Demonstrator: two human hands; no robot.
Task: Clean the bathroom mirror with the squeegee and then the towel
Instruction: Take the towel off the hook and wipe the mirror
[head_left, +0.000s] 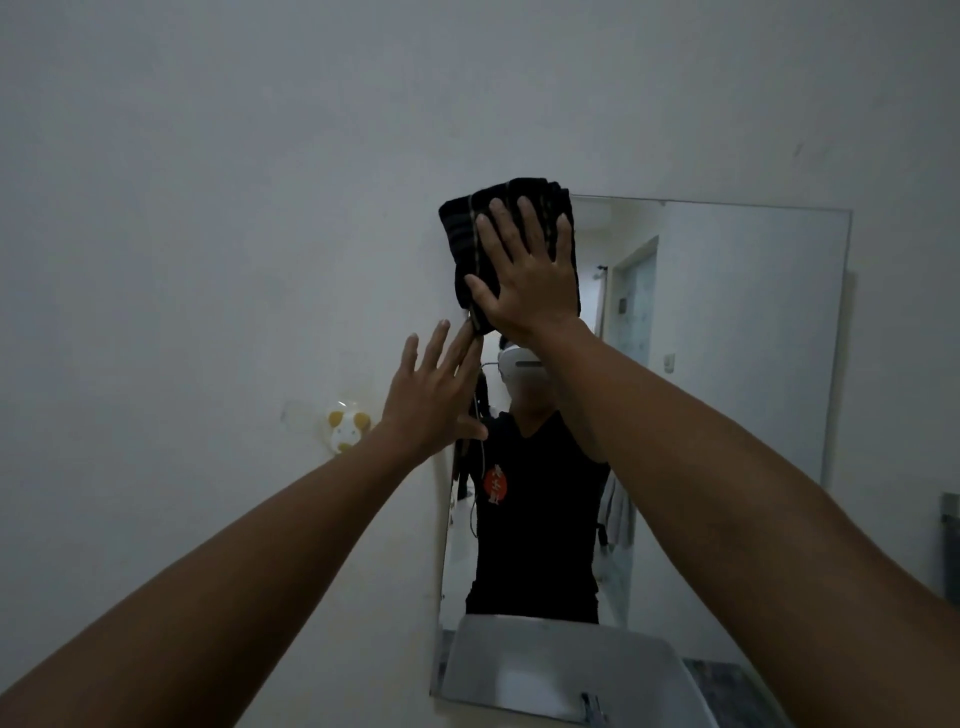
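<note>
Dark cloth, the folded towel (511, 249), is pinned flat against the top left corner of the mirror (727, 364) under your right hand (524, 275), fingers spread wide and palm pressing rather than gripping. Your left hand (436, 395) is raised just below and to the left, fingers splayed and empty, its fingertips close to the towel's hanging lower corner; I cannot tell whether they touch it.

No squeegee is in view, so by my reading you are on the towel step, starting at the top. The next move calls for steady palm pressure and a sweep to the right along the top edge, then down in overlapping passes.

Watch the left edge: part of the towel overhangs onto the wall (234, 208). Most of the glass to the right and below lies open. The sink (561, 670) sits near the mirror's bottom edge, and a small wall hook (345, 428) hangs left of it, clear of your path.
</note>
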